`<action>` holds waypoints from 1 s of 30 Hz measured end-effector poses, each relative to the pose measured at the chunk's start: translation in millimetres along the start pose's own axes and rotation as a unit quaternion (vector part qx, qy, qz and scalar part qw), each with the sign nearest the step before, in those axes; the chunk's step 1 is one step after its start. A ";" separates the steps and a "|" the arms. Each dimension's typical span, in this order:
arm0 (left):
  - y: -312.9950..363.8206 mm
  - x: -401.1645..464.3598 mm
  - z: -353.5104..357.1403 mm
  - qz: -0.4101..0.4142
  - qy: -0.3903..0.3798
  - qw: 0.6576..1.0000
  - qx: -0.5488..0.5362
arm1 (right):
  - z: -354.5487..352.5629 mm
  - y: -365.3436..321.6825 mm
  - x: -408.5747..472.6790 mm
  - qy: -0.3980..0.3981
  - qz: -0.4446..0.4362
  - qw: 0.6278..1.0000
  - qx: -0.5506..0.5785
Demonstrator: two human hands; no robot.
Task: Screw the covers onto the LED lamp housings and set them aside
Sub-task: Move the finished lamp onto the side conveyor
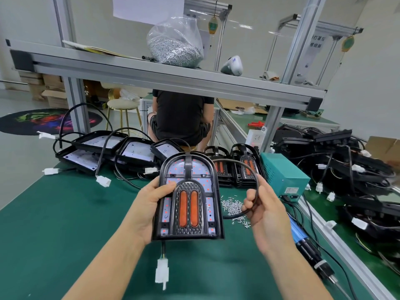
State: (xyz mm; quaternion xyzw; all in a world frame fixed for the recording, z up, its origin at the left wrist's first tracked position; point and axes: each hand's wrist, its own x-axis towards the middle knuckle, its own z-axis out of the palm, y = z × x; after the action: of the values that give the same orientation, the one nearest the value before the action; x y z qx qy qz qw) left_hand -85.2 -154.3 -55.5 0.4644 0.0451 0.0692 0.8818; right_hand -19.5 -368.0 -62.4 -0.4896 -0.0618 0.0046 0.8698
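- Green tabletop (65,213) carries open LED housings (99,148) at the back left, loose screws (234,210) and a teal power box (281,174).
- Left hand (147,204) holds the covered LED lamp housing (189,198) above the tabletop, fingers clamped on its left edge.
- Right hand (263,205) pinches the lamp's black cable (249,167), fingers curled round it.
- Electric screwdriver (307,245) lies at right.

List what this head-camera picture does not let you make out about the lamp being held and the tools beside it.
- Lamp: cover screws too small to tell whether fitted.
- Left hand: fingers hidden behind the housing.
- Electric screwdriver: tip cut off by the bottom edge.
- Loose screws: too small to count.
- Power supply: label too small to read.
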 end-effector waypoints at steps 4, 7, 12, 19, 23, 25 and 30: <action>-5.0 3.3 3.0 0.009 0.045 0.999 -0.012 | 12.8 -1.6 -17.0 -0.068 -0.069 0.986 -0.137; -8.0 4.8 8.0 0.018 0.056 0.998 -0.025 | 25.1 4.0 -27.2 -0.113 -0.121 0.958 -0.234; -6.7 7.1 17.8 0.030 0.043 0.998 -0.038 | 32.4 7.9 -37.1 -0.162 -0.112 0.942 -0.272; -10.9 7.7 25.6 0.005 0.030 0.998 -0.047 | 18.1 10.7 -39.1 -0.161 -0.071 0.951 -0.255; -11.1 7.7 34.4 -0.041 0.018 0.999 -0.030 | 12.5 17.2 -43.1 -0.105 -0.077 0.967 -0.218; -9.4 7.4 41.5 -0.077 0.010 0.997 -0.007 | 9.2 22.0 -44.5 -0.069 -0.091 0.968 -0.224; -11.3 11.9 48.3 -0.115 -0.043 0.992 0.022 | 7.6 18.8 -43.6 -0.007 -0.113 0.961 -0.250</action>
State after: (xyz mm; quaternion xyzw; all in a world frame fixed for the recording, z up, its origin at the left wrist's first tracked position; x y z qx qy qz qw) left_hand -65.6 -197.9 -37.7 0.4776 0.0617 -0.0534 0.8748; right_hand -62.6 -354.8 -79.0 -0.6815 -0.1223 -0.1060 0.7137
